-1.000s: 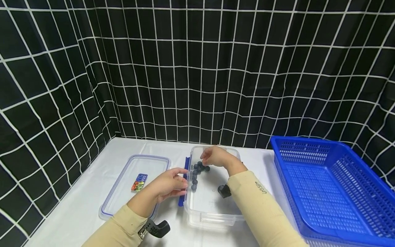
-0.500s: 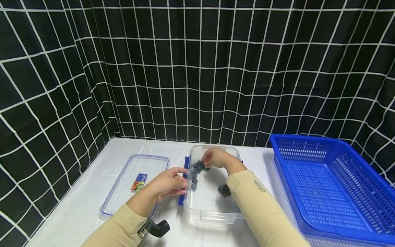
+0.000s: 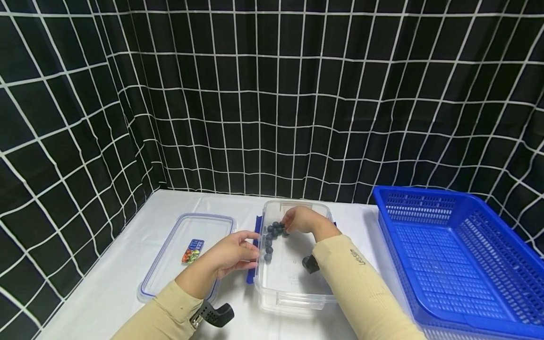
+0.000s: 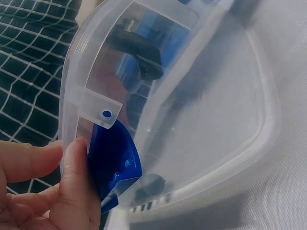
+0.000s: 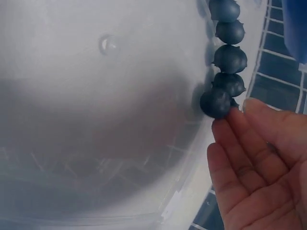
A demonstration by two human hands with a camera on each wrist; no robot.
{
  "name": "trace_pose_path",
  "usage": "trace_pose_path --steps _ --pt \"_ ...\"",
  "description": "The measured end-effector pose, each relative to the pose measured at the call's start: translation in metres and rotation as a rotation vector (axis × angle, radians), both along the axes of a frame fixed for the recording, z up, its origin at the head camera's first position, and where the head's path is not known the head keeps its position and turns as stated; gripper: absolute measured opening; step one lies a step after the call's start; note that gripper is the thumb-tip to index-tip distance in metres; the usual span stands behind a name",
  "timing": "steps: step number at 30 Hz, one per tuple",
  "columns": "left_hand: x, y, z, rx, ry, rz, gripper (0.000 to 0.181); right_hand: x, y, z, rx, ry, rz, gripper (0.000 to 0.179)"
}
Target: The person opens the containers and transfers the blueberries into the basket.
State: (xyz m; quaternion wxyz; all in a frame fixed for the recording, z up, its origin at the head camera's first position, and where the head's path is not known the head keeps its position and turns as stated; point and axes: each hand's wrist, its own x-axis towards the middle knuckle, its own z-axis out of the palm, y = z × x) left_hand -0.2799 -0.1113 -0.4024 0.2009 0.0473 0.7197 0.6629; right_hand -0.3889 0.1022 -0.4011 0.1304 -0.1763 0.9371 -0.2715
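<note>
A clear plastic food container (image 3: 293, 278) stands on the white cloth, with blueberries (image 3: 268, 243) in a line along its left wall and a cluster towards the far end. My left hand (image 3: 235, 252) holds the left rim, beside the blue side latch (image 4: 115, 158), which hangs down. Inside the container my right hand (image 3: 303, 220) reaches to the far end of the cluster. In the right wrist view its thumb and fingertips (image 5: 233, 117) come together at the end blueberry (image 5: 216, 103), with a berry partly hidden between them.
The container's clear lid (image 3: 170, 278), with a coloured label (image 3: 193, 251), lies on the left. A blue perforated basket (image 3: 446, 264) stands on the right. Behind the table hangs a black curtain (image 3: 280, 118) with white grid lines.
The right hand has lowered slightly from above the cluster and shifted a little right, its fingertips now at the berries. The left hand has stayed at the rim.
</note>
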Motion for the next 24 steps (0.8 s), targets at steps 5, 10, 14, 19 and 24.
trace_pose_path --steps 5,10,14,19,24 --pt "-0.0006 0.0004 0.0003 -0.001 0.006 -0.003 0.054 0.0015 0.0012 0.0003 0.047 -0.015 0.027 0.022" --pt "-0.0002 0.0001 -0.0001 0.007 0.006 -0.008 0.054 0.0025 0.0005 -0.0012 0.079 -0.035 0.046 0.020" --pt "0.0006 0.0000 -0.0002 0.016 0.003 -0.016 0.053 0.0030 -0.0008 -0.0027 0.084 -0.069 0.047 0.024" --pt "0.0005 -0.0001 0.0004 0.014 0.004 -0.014 0.053 0.0029 -0.0028 -0.0048 0.063 -0.115 0.053 0.025" --pt "-0.0003 -0.0005 0.0007 0.003 0.007 -0.008 0.052 0.0039 -0.0053 -0.0058 0.037 -0.167 0.066 0.020"
